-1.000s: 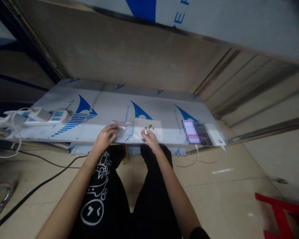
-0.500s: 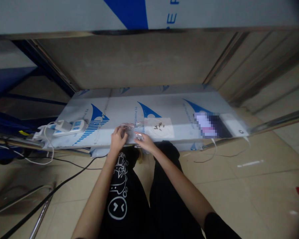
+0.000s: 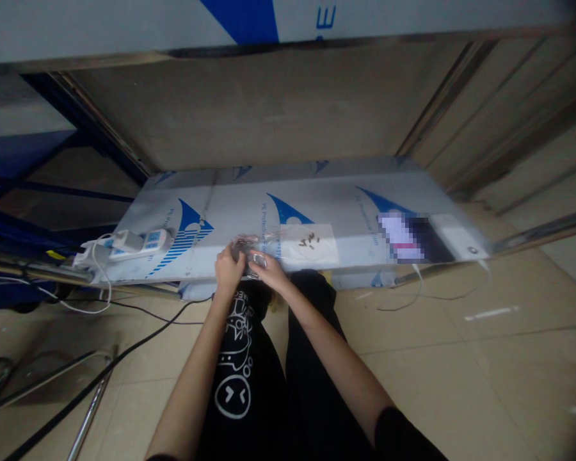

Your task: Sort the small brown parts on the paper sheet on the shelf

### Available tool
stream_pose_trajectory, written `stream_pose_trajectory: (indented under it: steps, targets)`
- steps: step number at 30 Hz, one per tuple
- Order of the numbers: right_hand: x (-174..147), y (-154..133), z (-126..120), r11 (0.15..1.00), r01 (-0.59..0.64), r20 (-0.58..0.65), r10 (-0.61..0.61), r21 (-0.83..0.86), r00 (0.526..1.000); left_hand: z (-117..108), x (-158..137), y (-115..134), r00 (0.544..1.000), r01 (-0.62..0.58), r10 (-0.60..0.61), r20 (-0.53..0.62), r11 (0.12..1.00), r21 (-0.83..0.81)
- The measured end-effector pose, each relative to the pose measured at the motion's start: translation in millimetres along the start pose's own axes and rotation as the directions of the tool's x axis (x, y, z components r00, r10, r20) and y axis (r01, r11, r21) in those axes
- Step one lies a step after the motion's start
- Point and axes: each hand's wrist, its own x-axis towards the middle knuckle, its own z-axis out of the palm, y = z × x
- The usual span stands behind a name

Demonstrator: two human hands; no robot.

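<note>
Near the shelf's front edge, my left hand point(image 3: 229, 269) is closed with curled fingers on the left side of a crinkled clear plastic bag point(image 3: 246, 241). My right hand point(image 3: 271, 274) pinches the same bag from the right, its thumb close to the left hand. Shiny folds show between the two hands, and what the bag contains cannot be made out. Just to the right lies a white sheet point(image 3: 327, 251) with several small dark pieces point(image 3: 310, 242) grouped on it.
The metal shelf point(image 3: 230, 198) wears printed protective film. A power strip point(image 3: 154, 243) with plugs and cables sits at its left end. At the right lie a phone point(image 3: 403, 240), its screen blurred, and a white device point(image 3: 461, 238) with a cable. Another shelf point(image 3: 125, 25) hangs above.
My right hand has moved left, closer to my left hand, and the plastic is more bunched between them. The whole view has shifted slightly.
</note>
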Motion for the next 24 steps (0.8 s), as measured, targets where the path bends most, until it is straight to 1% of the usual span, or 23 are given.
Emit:
stream_pose_trajectory:
  steps: [2,4,6,7,8,10,12,13,15,17,20,22,24]
  targets:
    - [0,-2,-1,1.000,0.017,-0.015,-0.017,0.000,1.000,-3,-1,2,0.999,0.021,-0.021,-0.031,1.000,0.022]
    - [-1,-4,-4,0.999,0.045,-0.053,-0.045,0.008,0.998,-8,-3,7,0.993,0.016,-0.011,-0.118,0.999,0.038]
    - [-2,-6,-9,0.999,0.037,-0.102,-0.034,0.030,0.994,-14,-7,15,0.978,-0.048,0.053,-0.203,0.998,0.034]
    - [-3,-6,-11,0.999,0.016,-0.123,-0.010,0.048,0.992,-18,-10,19,0.971,-0.105,0.106,-0.216,0.994,0.020]
    - [-5,-7,-15,0.997,-0.004,-0.137,0.014,0.074,0.990,-21,-14,24,0.966,-0.169,0.165,-0.199,0.986,-0.003]
    - [-8,-8,-22,0.991,-0.008,-0.141,0.027,0.137,0.990,-25,-22,33,0.953,-0.286,0.275,-0.125,0.955,-0.081]
    - [-12,-9,-29,0.980,0.039,-0.125,-0.015,0.194,0.992,-25,-31,42,0.935,-0.354,0.353,-0.038,0.915,-0.194]
    - [-15,-9,-32,0.974,0.060,-0.115,-0.035,0.218,0.993,-23,-36,47,0.925,-0.366,0.381,0.010,0.895,-0.256]
    - [-19,-9,-37,0.961,0.068,-0.108,-0.040,0.267,0.993,-18,-43,55,0.907,-0.346,0.408,0.105,0.863,-0.368]
    - [-22,-10,-44,0.942,0.042,-0.114,-0.004,0.332,0.994,-10,-47,63,0.894,-0.296,0.410,0.179,0.843,-0.449]
    - [-27,-12,-60,0.918,0.006,-0.134,0.051,0.396,0.990,1,-52,75,0.889,-0.219,0.388,0.243,0.827,-0.518]
    - [-33,-15,-74,0.922,-0.007,-0.173,0.081,0.388,0.982,6,-55,82,0.864,-0.203,0.412,0.289,0.811,-0.549]
    - [-40,-17,-89,0.931,-0.013,-0.224,0.101,0.365,0.969,10,-61,88,0.820,-0.226,0.474,0.321,0.783,-0.579]
